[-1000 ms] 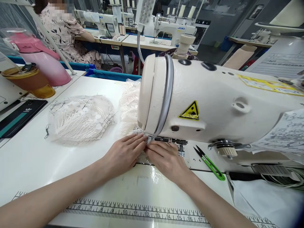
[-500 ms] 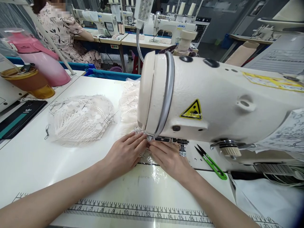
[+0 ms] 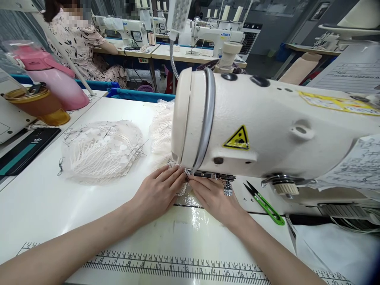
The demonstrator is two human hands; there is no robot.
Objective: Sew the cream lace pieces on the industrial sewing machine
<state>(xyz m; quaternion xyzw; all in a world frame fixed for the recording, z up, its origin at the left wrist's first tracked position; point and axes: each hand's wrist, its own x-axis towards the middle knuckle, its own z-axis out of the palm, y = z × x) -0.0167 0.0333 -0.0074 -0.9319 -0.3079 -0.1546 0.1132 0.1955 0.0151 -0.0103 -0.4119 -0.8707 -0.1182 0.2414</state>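
Both flat and unclenched, your left hand point(image 3: 156, 194) and right hand point(image 3: 212, 196) press the lace piece point(image 3: 181, 189) beneath the sewing machine point(image 3: 267, 126); green snips point(image 3: 265, 204) lie at 3 o'clock.

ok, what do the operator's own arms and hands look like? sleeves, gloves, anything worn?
Both are bare. The left hand and right hand are ungloved, with no rings, watch or bracelet visible. No sleeve shows anywhere up to the frame edge.
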